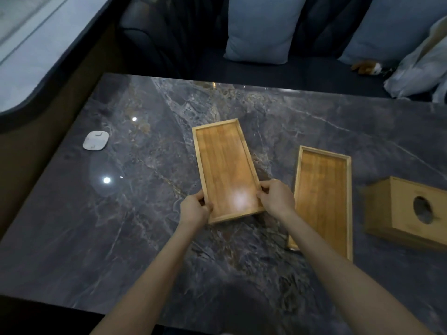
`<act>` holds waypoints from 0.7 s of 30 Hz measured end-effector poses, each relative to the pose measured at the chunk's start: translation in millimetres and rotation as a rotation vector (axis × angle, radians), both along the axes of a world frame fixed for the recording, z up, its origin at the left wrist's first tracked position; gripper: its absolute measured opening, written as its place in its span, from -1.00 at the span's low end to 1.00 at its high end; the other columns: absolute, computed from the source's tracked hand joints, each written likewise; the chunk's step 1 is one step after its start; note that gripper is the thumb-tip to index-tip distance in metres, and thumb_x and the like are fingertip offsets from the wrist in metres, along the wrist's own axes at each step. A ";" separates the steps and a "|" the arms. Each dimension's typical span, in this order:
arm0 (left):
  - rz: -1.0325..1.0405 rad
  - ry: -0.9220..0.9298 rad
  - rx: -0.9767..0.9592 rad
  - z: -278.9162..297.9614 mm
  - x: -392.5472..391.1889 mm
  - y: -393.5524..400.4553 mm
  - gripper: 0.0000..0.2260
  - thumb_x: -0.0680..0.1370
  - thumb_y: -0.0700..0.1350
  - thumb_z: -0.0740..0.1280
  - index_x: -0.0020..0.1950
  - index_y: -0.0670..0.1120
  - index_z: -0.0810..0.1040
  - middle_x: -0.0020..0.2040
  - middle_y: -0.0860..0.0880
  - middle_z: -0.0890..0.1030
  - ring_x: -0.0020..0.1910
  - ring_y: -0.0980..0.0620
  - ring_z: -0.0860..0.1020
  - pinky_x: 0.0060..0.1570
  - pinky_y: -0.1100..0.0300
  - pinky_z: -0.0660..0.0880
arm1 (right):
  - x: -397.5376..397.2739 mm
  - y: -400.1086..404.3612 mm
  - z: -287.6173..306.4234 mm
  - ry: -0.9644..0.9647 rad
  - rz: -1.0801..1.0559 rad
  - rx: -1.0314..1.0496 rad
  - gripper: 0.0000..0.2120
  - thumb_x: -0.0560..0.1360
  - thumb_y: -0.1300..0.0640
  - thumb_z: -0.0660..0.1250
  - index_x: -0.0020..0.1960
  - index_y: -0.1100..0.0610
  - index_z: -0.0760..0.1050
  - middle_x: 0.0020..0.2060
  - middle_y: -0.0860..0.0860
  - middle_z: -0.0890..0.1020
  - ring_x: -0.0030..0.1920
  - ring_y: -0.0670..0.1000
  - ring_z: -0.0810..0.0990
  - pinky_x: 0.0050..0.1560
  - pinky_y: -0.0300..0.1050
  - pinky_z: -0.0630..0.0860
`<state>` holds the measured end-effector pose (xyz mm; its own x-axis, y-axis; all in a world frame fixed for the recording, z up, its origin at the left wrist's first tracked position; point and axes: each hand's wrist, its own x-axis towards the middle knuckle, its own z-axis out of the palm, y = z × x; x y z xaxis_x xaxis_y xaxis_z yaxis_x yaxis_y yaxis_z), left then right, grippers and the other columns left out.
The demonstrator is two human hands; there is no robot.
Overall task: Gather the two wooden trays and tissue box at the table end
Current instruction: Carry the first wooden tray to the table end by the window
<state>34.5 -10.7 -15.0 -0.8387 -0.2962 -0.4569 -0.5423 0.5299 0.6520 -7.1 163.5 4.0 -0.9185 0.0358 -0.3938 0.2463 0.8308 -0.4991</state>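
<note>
Two long wooden trays lie on the dark marble table (145, 238). The left tray (225, 165) sits near the middle, and both hands grip its near end: my left hand (193, 209) on its left rim, my right hand (277, 197) on its right rim. The second tray (321, 197) lies just to the right, its near left part hidden behind my right forearm. A wooden tissue box (399, 213) with a round hole in its side stands at the far right, apart from the trays.
A small white rounded pad (95, 140) lies at the table's left. Beyond the far edge is a dark sofa with light cushions (263, 27), a white bag (420, 66) and a small plush toy (367, 67).
</note>
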 end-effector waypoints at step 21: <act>0.125 0.136 0.068 54.8 22.1 -236.3 -0.64 0.46 -0.26 0.33 0.26 -0.14 0.52 0.13 -0.11 0.64 0.06 0.03 0.58 0.14 0.16 0.47 | 9.3 -234.1 24.6 0.071 -0.030 -0.094 -0.76 0.52 0.14 0.28 0.16 0.11 0.57 0.13 0.08 0.60 0.15 0.11 0.54 0.07 -0.07 0.47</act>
<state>56.6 -246.9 39.8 -0.8527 -0.3744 -0.3643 -0.5056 0.4161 0.7558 2.1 -70.6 28.7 -0.9433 0.0302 -0.3305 0.2319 0.7723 -0.5914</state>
